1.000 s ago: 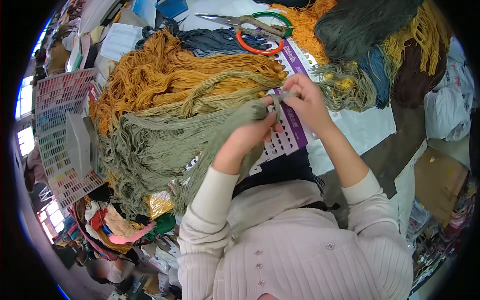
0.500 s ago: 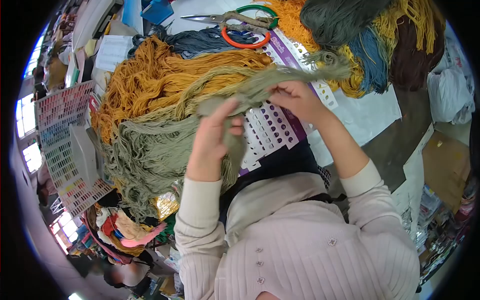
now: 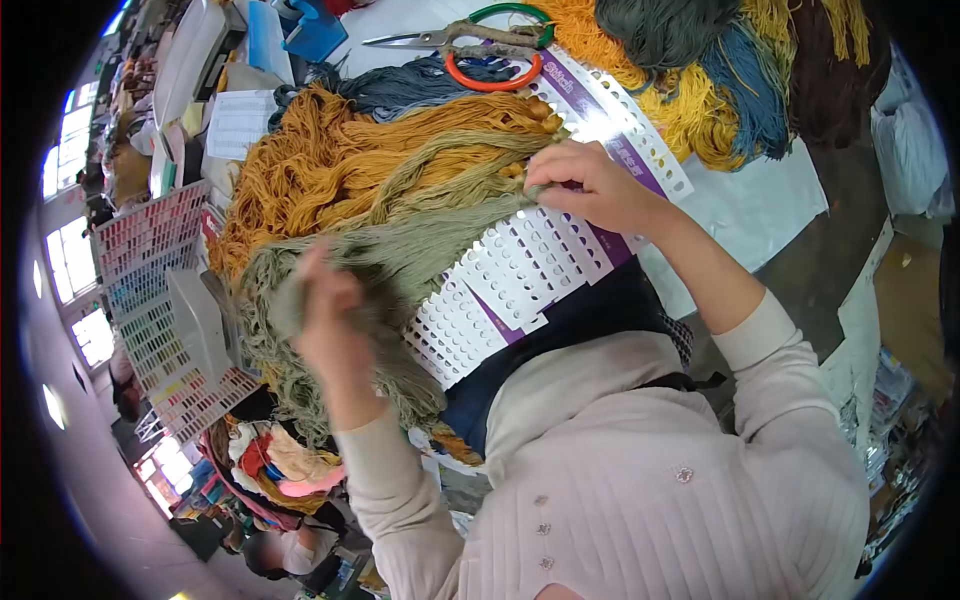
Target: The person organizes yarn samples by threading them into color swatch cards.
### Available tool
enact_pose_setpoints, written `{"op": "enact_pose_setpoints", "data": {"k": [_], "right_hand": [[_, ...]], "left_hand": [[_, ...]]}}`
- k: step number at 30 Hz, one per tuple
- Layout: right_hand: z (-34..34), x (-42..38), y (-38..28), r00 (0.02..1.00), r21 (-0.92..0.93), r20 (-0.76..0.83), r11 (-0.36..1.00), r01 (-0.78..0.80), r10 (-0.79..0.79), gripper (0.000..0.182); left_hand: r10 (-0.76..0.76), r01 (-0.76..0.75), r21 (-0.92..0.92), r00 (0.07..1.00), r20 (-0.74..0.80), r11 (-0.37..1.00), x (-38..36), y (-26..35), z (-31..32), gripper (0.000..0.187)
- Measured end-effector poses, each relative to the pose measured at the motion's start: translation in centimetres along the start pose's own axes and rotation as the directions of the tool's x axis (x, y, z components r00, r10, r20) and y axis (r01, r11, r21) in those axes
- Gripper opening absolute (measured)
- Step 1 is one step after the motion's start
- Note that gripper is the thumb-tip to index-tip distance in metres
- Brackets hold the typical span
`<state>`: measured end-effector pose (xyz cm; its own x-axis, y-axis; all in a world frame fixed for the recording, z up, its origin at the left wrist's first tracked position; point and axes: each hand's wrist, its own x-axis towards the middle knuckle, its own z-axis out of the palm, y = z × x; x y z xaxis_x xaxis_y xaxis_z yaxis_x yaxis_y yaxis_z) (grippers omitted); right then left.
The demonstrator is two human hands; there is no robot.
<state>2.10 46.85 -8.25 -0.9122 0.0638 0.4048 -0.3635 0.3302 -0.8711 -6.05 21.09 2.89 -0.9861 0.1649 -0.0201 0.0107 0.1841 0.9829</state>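
My right hand (image 3: 597,190) is closed in a pinch on the end of a sage green skein of thread (image 3: 440,240), at the edge of a white and purple card with rows of holes (image 3: 530,265). From those fingers the strands fan out leftward over the card. My left hand (image 3: 335,335), smeared by motion, is over the bulky sage green pile of thread at the left; its fingers are too blurred to read. Behind the green thread lie golden-orange skeins (image 3: 330,165) and a lighter olive strand (image 3: 400,175), their right ends at the card's holes.
Scissors with green and red handles (image 3: 490,45) lie behind the skeins, near slate-blue thread (image 3: 400,85). Yellow (image 3: 690,115), blue, dark grey and brown skeins are at the back right. A white plastic rack (image 3: 165,300) stands at the left. A person (image 3: 285,555) is in the background, lower left.
My left hand has moved left and down over the green pile. My right hand has come slightly left, and the skein's loose end no longer trails to its right.
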Motion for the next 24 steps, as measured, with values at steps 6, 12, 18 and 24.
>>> {"op": "enact_pose_setpoints", "data": {"k": [6, 12, 18, 24], "right_hand": [[-1.0, 0.1, -1.7, 0.863, 0.438, 0.128, 0.753, -0.491, 0.488, 0.013], [-0.8, 0.4, -2.3, 0.884, 0.223, 0.053, 0.858, -0.464, 0.464, 0.020], [0.8, -0.4, -1.3, 0.973, -0.295, 0.019, 0.931, -0.213, 0.228, 0.029], [1.9, -0.2, -1.6, 0.973, -0.357, -0.018, 0.907, -0.221, 0.230, 0.029]], "left_hand": [[-0.055, -0.109, 0.306, 0.874, 0.483, 0.946, -1.7, -5.0, 11.9, 0.008], [-0.390, 0.260, 0.349, 0.838, 0.381, 0.900, 0.1, -4.9, 10.3, 0.014], [-0.630, 0.652, -0.079, 0.751, 0.197, 0.754, 1.4, -1.1, -2.4, 0.040], [-0.271, 0.324, -0.340, 0.943, 0.196, 0.883, 2.4, 2.3, -8.0, 0.019]]}}
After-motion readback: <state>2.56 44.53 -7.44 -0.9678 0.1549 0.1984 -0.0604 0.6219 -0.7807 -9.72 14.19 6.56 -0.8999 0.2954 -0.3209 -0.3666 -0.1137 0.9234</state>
